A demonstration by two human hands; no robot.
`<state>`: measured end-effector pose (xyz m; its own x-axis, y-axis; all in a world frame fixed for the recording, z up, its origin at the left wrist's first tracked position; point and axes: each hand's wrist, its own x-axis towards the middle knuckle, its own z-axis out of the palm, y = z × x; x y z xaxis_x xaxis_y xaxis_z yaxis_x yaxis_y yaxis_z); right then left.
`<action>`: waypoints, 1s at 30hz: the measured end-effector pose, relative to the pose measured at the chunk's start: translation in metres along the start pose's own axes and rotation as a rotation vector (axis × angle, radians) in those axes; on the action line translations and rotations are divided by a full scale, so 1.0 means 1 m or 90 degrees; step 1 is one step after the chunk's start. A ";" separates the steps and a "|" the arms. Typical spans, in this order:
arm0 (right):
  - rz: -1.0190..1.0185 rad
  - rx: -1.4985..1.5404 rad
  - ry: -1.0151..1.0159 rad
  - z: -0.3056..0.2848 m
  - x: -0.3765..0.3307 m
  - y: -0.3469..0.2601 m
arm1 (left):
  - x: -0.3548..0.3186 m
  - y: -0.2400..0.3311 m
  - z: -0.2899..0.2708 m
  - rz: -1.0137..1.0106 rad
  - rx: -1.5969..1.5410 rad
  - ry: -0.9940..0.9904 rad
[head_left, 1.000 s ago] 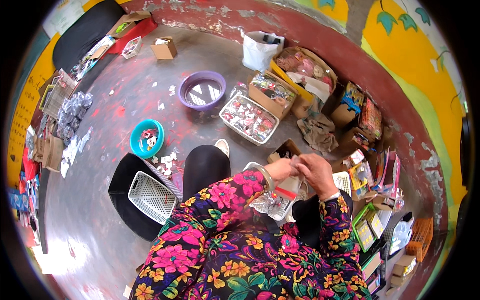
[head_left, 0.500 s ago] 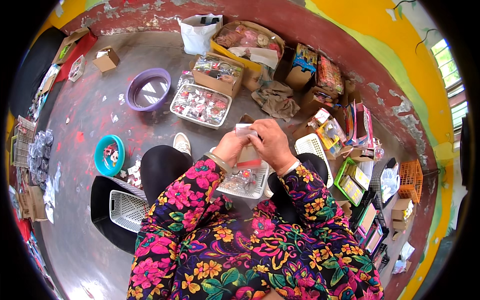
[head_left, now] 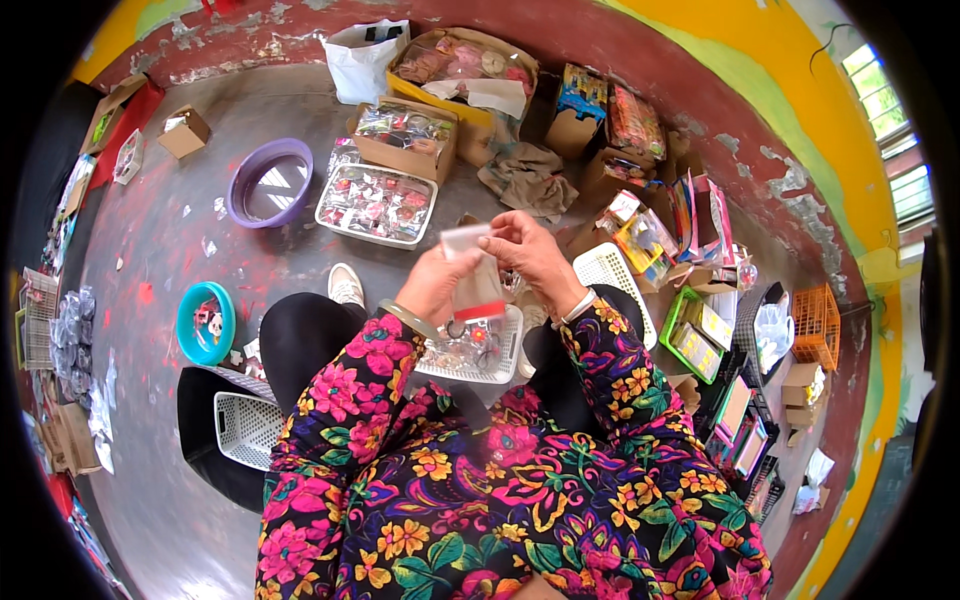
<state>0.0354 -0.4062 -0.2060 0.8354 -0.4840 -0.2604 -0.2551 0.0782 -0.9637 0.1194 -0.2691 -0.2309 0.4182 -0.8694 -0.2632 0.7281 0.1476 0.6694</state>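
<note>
In front of me, my left hand (head_left: pixel 436 287) grips the side of a small clear plastic bag (head_left: pixel 476 287) with a whitish top and a red band along its lower end. The fingers of my right hand (head_left: pixel 532 258) are pinched together at the bag's upper right edge. Whatever the bag contains is too blurred to make out. Under my hands, between my feet, a white perforated basket (head_left: pixel 510 372) holds small packets and dark ring-like pieces. Part of this basket is hidden behind my hands and the bag.
Ahead stands a white tray (head_left: pixel 378 241) of packets beside a cardboard box (head_left: pixel 400 160). To the left are a purple basin (head_left: pixel 238 190) and a teal bowl (head_left: pixel 190 345). Close on my right lie a white basket (head_left: pixel 640 330) and a green tray (head_left: pixel 712 376).
My left hand has shifted left and down slightly with the bag, and my right hand has moved up its edge. More of the bag shows between them. The whole view has shifted a little.
</note>
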 end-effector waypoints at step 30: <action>-0.422 -0.560 0.070 0.030 -0.023 -0.010 | 0.003 0.002 -0.009 0.225 0.022 0.179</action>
<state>0.0337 -0.3695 -0.1926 0.8976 -0.2797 0.3408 -0.0670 -0.8505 -0.5217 0.1271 -0.2672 -0.2371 0.7724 -0.6063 -0.1891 0.4974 0.3923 0.7738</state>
